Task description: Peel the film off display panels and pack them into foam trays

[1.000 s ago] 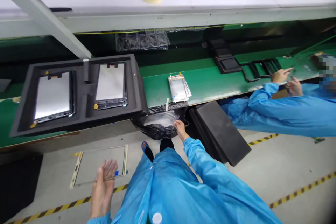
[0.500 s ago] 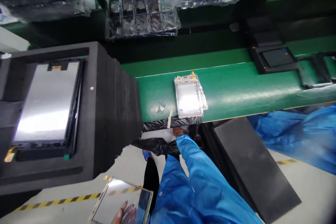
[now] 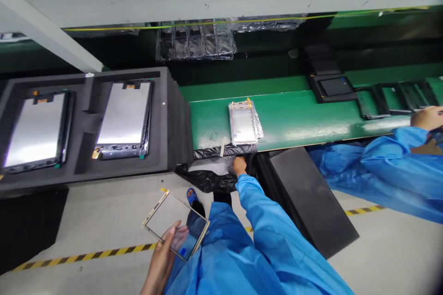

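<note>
Glass panel x1, L hand (R: bag)

Left hand holds glass touch panel; right hand on black plastic bag.

Bright, even white light fills the scene and seems to come from overhead, leaving only soft shadows. The space beneath the pale grey ledge falls much dimmer. A long, pale streak of glare runs along the green desk, and the silver screen shines nearly white. The glass touch panel carries a faint sheen. The side wall of the black foam tray sinks into near-black, its texture hard to read. Wide-angle distortion stretches shapes near the frame edges and slants the striped floor tape. The corners darken slightly, and overall focus stays fairly sharp.
</note>
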`<state>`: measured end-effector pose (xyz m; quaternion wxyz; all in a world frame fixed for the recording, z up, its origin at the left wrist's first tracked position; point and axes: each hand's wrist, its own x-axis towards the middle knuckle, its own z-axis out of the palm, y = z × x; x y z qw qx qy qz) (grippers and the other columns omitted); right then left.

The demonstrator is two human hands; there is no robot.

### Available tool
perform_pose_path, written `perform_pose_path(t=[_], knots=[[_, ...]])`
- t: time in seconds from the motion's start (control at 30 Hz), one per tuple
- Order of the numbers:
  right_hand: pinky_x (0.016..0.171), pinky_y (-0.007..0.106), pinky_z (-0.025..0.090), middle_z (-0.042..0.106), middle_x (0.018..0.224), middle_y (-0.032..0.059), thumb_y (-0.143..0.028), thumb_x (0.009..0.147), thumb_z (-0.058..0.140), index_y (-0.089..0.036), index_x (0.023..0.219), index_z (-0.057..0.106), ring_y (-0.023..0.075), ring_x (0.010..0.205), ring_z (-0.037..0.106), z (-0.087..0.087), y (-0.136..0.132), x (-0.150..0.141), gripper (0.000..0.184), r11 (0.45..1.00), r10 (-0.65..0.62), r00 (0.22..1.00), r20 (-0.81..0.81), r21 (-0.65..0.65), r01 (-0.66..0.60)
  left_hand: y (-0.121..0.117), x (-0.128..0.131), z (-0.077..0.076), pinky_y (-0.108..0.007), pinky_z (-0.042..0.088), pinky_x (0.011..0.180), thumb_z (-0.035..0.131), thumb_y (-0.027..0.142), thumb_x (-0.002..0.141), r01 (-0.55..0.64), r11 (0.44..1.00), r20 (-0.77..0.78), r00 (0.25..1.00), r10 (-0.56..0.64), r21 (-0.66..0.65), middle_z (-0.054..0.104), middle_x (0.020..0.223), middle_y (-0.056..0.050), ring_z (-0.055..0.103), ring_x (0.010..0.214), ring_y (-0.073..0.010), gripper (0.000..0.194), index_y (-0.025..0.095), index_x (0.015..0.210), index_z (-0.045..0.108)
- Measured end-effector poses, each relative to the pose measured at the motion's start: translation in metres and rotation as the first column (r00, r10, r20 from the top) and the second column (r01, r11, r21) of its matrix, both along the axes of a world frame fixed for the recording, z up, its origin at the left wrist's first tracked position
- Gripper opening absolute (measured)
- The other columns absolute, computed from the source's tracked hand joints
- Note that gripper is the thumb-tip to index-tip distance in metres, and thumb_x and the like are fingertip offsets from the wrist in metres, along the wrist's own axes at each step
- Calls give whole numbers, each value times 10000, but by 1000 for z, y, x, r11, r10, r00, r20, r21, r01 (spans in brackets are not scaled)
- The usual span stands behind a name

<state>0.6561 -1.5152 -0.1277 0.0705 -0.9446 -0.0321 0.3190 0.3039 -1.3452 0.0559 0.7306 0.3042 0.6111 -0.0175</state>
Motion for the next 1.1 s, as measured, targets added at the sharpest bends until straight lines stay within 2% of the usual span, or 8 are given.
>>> perform_pose_path(t=[0.17, 0.27, 0.33, 0.47, 0.57, 0.77, 0.93, 1.1], knots=[[1214, 544, 226, 387, 1549, 316, -83, 974, 332, -2, 1434, 497, 344, 1533, 237, 65, 0, -38, 496, 982, -54, 998, 22, 180, 50, 5, 16, 14, -425, 575, 953, 905, 564, 582, 72, 997, 128, 989, -77, 40, 809, 935, -135, 762, 921, -282, 614, 143, 1012, 783], [1113, 522, 403, 613, 1341, 273, -285, 1035, 347, -78, 1306, 610, 327, 1349, 527, 120, -10, -69, 430, 912, -60, 984, -167, 392, 122, 1, 40, 30, -414, 578, 920, 871, 600, 621, 219, 970, 215, 947, -237, 101, 806, 937, -143, 760, 899, -279, 622, 130, 1018, 785], [945, 449, 543, 707, 1170, 202, -470, 1056, 292, -131, 1266, 624, 274, 1124, 680, 161, -23, -90, 519, 781, 20, 952, -307, 600, 177, -4, 63, 46, -413, 576, 899, 826, 616, 681, 342, 925, 291, 879, -377, 164, 804, 937, -145, 756, 874, -275, 606, 124, 1032, 787], [797, 396, 589, 711, 1091, 120, -622, 958, 518, -207, 1402, 494, 228, 925, 723, 237, -50, -122, 608, 312, 181, 908, -377, 898, 310, -21, 123, 90, -399, 567, 883, 725, 593, 812, 464, 825, 431, 704, -565, 324, 802, 931, -132, 744, 860, -258, 529, 126, 1053, 786], [690, 331, 569, 680, 912, 29, -504, 915, 652, -247, 1395, 492, 163, 720, 671, 282, -58, -112, 567, 307, -81, 986, -146, 937, 164, -33, 165, 124, -393, 550, 916, 669, 582, 868, 437, 803, 542, 592, -596, 405, 797, 987, -125, 737, 882, -242, 524, 138, 1132, 757], [573, 297, 540, 608, 714, -40, -460, 908, 623, -180, 1483, 393, 134, 574, 583, 395, -45, 55, 681, 294, -370, 895, 249, 945, -141, -45, 197, 143, -386, 550, 892, 670, 571, 873, 325, 847, 681, 503, -531, 420, 726, 1213, -148, 725, 983, -249, 564, 182, 1281, 653], [606, 291, 567, 639, 797, 11, -270, 889, 629, -102, 1417, 469, 129, 587, 620, 495, 1, 253, 577, 527, -408, 807, 427, 832, -173, -40, 175, 102, -372, 547, 858, 749, 661, 746, 325, 869, 510, 711, -485, 373, 768, 1105, -146, 735, 929, -247, 630, 166, 1133, 708], [655, 279, 553, 676, 909, 111, -76, 922, 584, -8, 1325, 509, 111, 613, 631, 532, 51, 367, 416, 698, -365, 828, 425, 714, -58, -30, 141, 55, -376, 563, 813, 844, 733, 520, 164, 938, 379, 883, -277, 304, 793, 1025, -142, 747, 878, -270, 763, 171, 1025, 740]])
